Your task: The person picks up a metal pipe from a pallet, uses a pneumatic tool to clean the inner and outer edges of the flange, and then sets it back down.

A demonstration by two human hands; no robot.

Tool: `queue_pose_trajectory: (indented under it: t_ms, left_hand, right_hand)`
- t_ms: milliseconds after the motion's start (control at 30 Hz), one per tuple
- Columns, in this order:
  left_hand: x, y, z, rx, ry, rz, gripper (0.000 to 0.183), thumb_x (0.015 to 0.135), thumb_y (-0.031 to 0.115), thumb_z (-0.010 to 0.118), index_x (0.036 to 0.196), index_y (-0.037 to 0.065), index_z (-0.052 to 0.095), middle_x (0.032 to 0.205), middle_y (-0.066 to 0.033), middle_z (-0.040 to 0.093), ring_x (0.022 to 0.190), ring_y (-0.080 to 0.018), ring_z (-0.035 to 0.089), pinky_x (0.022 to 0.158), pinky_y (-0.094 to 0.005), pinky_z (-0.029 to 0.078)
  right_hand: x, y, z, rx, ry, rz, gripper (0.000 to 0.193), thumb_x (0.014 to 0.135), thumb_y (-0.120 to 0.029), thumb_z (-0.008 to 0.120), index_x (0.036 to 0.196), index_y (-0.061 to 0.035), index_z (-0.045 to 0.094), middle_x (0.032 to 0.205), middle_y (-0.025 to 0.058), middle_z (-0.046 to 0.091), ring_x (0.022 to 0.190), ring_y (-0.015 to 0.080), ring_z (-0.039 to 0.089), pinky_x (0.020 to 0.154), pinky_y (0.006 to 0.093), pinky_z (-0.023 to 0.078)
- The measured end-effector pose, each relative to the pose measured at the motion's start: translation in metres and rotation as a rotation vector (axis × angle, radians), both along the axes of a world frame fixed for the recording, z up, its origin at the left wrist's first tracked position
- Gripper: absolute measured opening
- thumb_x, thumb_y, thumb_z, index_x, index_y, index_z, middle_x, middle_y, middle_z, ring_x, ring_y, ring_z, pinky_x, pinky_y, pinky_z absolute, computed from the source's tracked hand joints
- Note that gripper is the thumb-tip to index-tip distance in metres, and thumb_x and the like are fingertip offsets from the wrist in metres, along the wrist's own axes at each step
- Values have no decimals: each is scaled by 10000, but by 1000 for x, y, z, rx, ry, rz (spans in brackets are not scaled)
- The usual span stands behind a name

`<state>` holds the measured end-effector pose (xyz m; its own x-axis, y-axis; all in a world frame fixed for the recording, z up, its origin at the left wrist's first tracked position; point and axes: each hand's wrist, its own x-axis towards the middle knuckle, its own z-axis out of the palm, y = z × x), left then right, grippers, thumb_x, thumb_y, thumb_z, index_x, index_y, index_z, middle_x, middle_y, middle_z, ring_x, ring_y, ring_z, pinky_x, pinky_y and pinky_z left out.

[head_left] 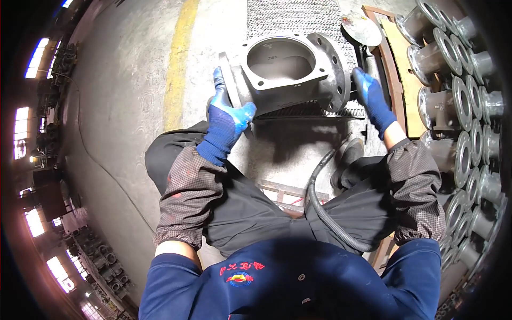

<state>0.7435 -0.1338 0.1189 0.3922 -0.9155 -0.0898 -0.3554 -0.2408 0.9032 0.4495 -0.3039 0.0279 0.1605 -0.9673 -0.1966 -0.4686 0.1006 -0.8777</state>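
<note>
A grey cast-metal valve body (290,97) stands in front of me, its wide rounded opening facing up. At either end it has a flange; bolt holes show in the right-hand one (337,74). My left hand (228,109), in a blue glove, grips the left flange (230,80), thumb on the near inner side and fingers along the outer side. Just beside the right flange is my right hand (372,96), also gloved in blue. Its fingers are stretched out, and I cannot tell whether they touch the metal.
Beneath the casting lies a ridged metal mat (293,16). Stacked flanged pipe pieces (445,106) crowd the right side, beside a wooden-edged board (408,80). A round pale disc (362,31) sits at the far right. A grey corrugated hose (325,216) crosses my lap.
</note>
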Motion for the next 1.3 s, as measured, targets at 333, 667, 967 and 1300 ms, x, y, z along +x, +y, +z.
queue_pose_trajectory:
  t_ms: [333, 667, 967, 1300]
  left_hand:
    - [17, -9, 18, -58, 268, 17, 622, 712, 21, 665, 1279, -56, 424, 1100, -114, 552, 903, -148, 562, 793, -264, 479]
    - [20, -8, 49, -427, -174, -150, 599, 834, 221, 656, 1273, -110, 420, 1310, -266, 441, 1191, -260, 471, 991, -301, 371]
    - [2, -26, 69, -330, -297, -218, 568, 824, 163, 633, 1293, -76, 419, 1317, -239, 443, 1219, -288, 442, 1011, -318, 345]
    - [3, -39, 56, -330, -22, -208, 649, 824, 191, 542, 1378, -51, 305, 1413, -204, 335, 1318, -250, 303, 1074, -321, 236]
  right_hand:
    - [27, 16, 22, -517, 245, 506, 316, 865, -76, 460, 1170, -4, 505, 987, 225, 603, 936, 302, 605, 794, 334, 487]
    - [36, 37, 31, 16, -77, 338, 298, 865, -138, 501, 1102, 35, 549, 976, 153, 634, 878, 226, 613, 751, 328, 493]
    - [29, 27, 40, -297, 88, 470, 369, 770, -57, 614, 1115, 46, 533, 999, 192, 635, 938, 232, 627, 774, 324, 495]
    - [33, 28, 49, 218, -240, 169, 522, 890, -362, 458, 1177, 74, 485, 1055, 239, 595, 973, 285, 588, 833, 362, 458]
